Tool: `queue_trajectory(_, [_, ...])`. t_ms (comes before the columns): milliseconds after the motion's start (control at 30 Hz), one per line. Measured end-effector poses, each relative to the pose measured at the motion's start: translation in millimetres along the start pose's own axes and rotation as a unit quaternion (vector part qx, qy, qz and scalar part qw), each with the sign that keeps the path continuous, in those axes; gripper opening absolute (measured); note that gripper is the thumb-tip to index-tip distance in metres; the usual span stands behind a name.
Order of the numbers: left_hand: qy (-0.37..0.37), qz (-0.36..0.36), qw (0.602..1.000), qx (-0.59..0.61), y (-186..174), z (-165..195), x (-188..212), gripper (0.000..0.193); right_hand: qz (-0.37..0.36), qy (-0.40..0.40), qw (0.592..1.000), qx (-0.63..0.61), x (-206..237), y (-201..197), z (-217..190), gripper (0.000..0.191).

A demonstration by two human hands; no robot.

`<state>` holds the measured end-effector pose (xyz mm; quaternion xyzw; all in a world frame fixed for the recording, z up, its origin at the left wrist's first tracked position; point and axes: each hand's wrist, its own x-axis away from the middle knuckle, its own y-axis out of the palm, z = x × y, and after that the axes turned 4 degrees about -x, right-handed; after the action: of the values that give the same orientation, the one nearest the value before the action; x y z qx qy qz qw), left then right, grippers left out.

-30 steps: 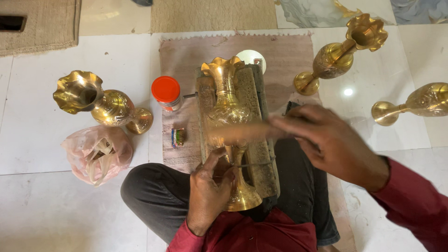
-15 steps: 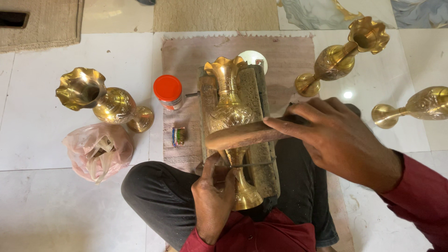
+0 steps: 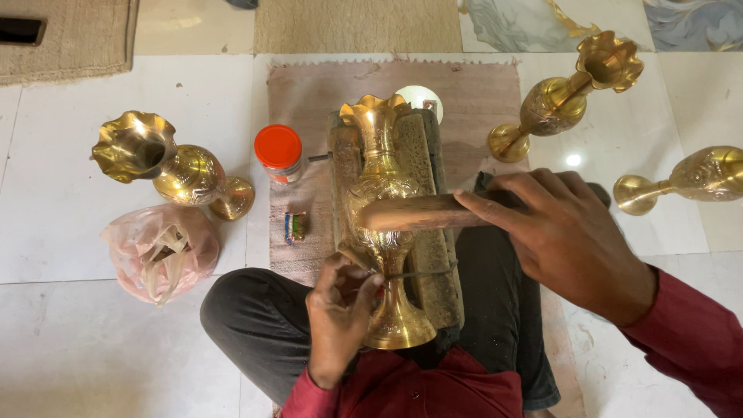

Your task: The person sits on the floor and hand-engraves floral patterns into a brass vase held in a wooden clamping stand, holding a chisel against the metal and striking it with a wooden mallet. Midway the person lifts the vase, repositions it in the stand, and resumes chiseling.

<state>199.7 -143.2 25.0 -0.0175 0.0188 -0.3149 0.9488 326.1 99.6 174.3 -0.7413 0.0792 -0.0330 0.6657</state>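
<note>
Nearest the camera, the person sits cross-legged on the tiled floor (image 3: 62, 348), and the left hand (image 3: 339, 310) is pinched tight round a thin metal tool (image 3: 418, 272), probably a chisel or punch, whose length lies across the narrow stem of a brass vase (image 3: 383, 201). That close grip low on the tool looks meant to keep its tip steady on the engraved metal. The vase lies on its side along a worn wooden block (image 3: 433, 255) resting over the lap, foot toward the body and fluted mouth pointing away, so the block seems to serve as a firm bed under the work.

Just beyond, the right hand (image 3: 565, 232) is closed round a wooden handle (image 3: 422, 213), likely that of a mallet, held across the vase's belly above the tool; its head is not clear in the view.

Farther out on the woven mat (image 3: 480, 101), an orange-lidded jar (image 3: 279, 151) and a small coloured packet (image 3: 295, 226) sit left of the block, within easy reach. A pink plastic bag (image 3: 161, 251) lies on the tiles at left, beside another brass vase on its side (image 3: 166, 166). Two more brass vases lie to the right, one near the mat's edge (image 3: 565, 97), one at the frame's border (image 3: 689, 179).
</note>
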Motion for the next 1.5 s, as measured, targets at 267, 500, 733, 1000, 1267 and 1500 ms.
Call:
queue_trajectory(267, [-0.023,-0.086,0.984,0.153,-9,-43,-8,0.046,0.040,-0.022,0.999,0.004,-1,10,4,0.078])
queue_trajectory(500, [0.005,-0.088,0.979,0.186,-7,-51,-7,0.050,0.032,-0.027,0.999,0.013,-7,1,0,0.073])
queue_trajectory(733, [-0.004,-0.079,0.981,0.177,-6,-48,-7,0.051,0.023,-0.043,0.998,0.038,-22,-10,-5,0.069])
queue_trajectory(1000, [-0.026,-0.061,0.984,0.163,-1,-40,-5,0.051,-0.015,-0.121,0.992,0.022,-50,-18,-12,0.075])
queue_trajectory(1267, [-0.050,-0.063,0.985,0.152,-1,-35,-8,0.052,-0.016,-0.094,0.994,-0.055,-58,-13,-15,0.073])
queue_trajectory(1500, [-0.057,-0.093,0.986,0.125,-4,-36,-11,0.047,0.004,-0.061,0.991,-0.120,-44,-10,-14,0.071])
